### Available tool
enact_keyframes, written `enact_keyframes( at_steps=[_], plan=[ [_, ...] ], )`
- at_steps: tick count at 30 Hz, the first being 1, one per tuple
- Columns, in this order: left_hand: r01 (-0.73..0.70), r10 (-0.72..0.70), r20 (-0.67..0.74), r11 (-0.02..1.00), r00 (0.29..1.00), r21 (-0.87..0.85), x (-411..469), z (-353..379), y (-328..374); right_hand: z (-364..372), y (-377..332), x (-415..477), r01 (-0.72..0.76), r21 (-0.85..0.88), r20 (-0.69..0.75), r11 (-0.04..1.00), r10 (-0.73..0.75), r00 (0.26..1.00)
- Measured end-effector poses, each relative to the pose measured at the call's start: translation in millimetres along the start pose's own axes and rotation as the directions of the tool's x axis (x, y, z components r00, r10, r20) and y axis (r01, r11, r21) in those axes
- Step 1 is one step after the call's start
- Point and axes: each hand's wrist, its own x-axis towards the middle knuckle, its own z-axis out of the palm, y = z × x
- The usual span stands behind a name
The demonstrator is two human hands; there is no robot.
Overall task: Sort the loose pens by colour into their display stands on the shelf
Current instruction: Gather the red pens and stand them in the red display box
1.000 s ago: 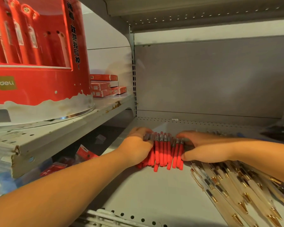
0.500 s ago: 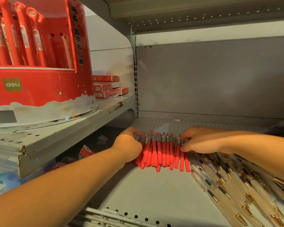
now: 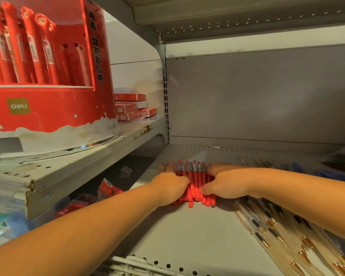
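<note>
The left grip (image 3: 168, 188) and the right grip (image 3: 225, 182), both bare hands, are clamped on one bundle of red pens (image 3: 196, 182) from either side. The fingers curl over the far ends and the thumbs press in at the near side. The pens lie side by side, pointing near to far, with their near ends resting on the grey shelf (image 3: 187, 236), about midway back.

Near right on the same shelf, a spread of cream pens with gold clips (image 3: 277, 232) lies slanted, partly under the right forearm. A few blue pens (image 3: 331, 174) lie at the far right, blurred.

On the higher shelf (image 3: 108, 148) to the left stands a round red display stand (image 3: 48, 108) with red pens upright in it. Beyond it are stacked red boxes (image 3: 131, 107).
</note>
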Motion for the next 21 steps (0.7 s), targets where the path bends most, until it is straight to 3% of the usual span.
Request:
enact_keyframes(
  at_steps=[3,10,15,21],
  plan=[
    [0.02,-0.029,0.044,0.981,0.999,0.193,4.7,5.5,-9.6,6.0,4.8,-1.5,-0.002,0.077,0.027,0.997,0.0,1.0],
    [0.033,-0.032,-0.013,0.984,0.999,0.177,14.4,10.0,-10.5,19.7,-3.7,-1.9,-0.06,0.451,-0.13,0.89,0.132,0.983],
    [0.037,-0.045,0.022,0.955,0.999,0.294,18.6,4.5,-22.5,28.6,-11.8,-1.6,-0.071,0.449,-0.113,0.891,0.135,0.984],
    [-0.033,0.024,0.039,0.97,0.999,0.24,19.8,-1.4,-22.2,34.9,-20.0,-3.5,-0.024,0.464,-0.116,0.885,0.088,0.989]
  ],
)
